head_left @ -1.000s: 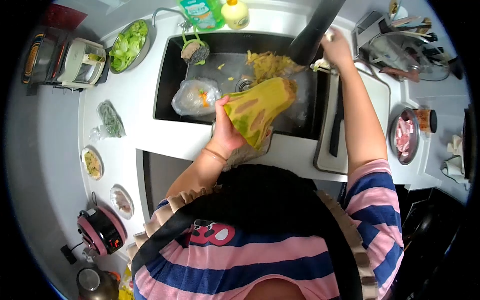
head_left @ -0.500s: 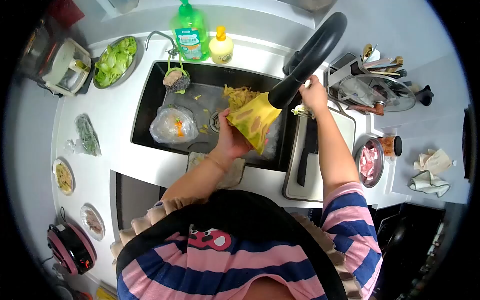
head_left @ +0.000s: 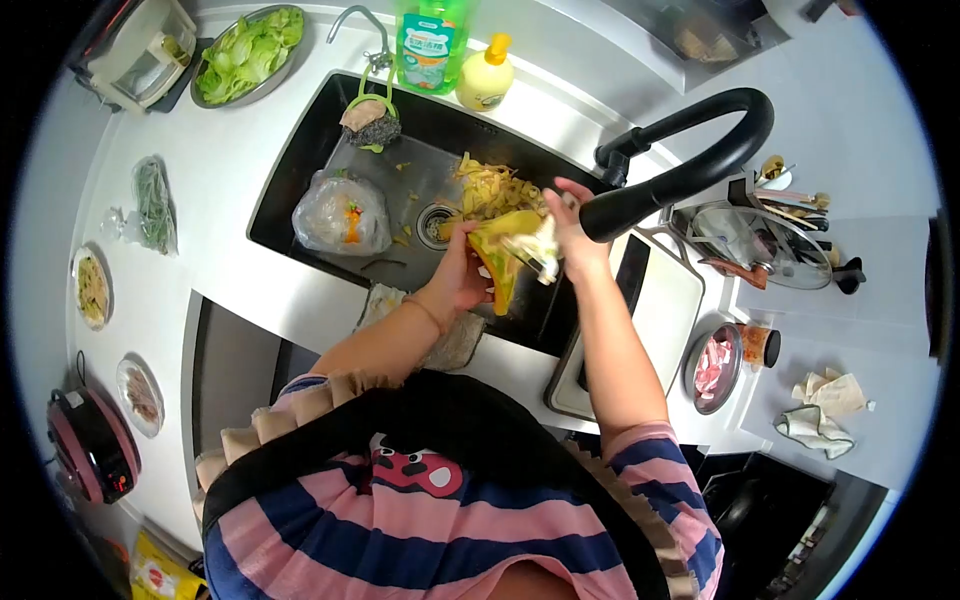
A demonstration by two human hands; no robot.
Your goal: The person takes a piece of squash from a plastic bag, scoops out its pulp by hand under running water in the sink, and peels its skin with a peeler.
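My left hand (head_left: 465, 272) grips the side of a yellow plastic bag (head_left: 495, 285) over the black sink (head_left: 385, 268). Just right of the bag's mouth is my right hand (head_left: 578, 225), closed around pale yellowish-green vegetable scraps (head_left: 541, 252) that are smeared by motion; their exact kind is unclear. Yellow peelings (head_left: 492, 188) lie heaped in the sink behind the bag. A clear plastic bag (head_left: 342, 215) with an orange mark rests on the sink's left side, near the drain (head_left: 433, 227).
A black faucet (head_left: 690, 185) arches close beside my right hand. Right of the sink lies a cutting board (head_left: 665, 318), with a bowl of cut meat (head_left: 714, 367) beyond it. Soap bottles (head_left: 430, 45) stand behind the sink. A dish of lettuce (head_left: 245, 55) sits at the back left.
My right hand has moved left from the cutting board to the yellow bag, bringing pale scraps with it. The bag's mouth has come out from under the faucet head, and the view has shifted.
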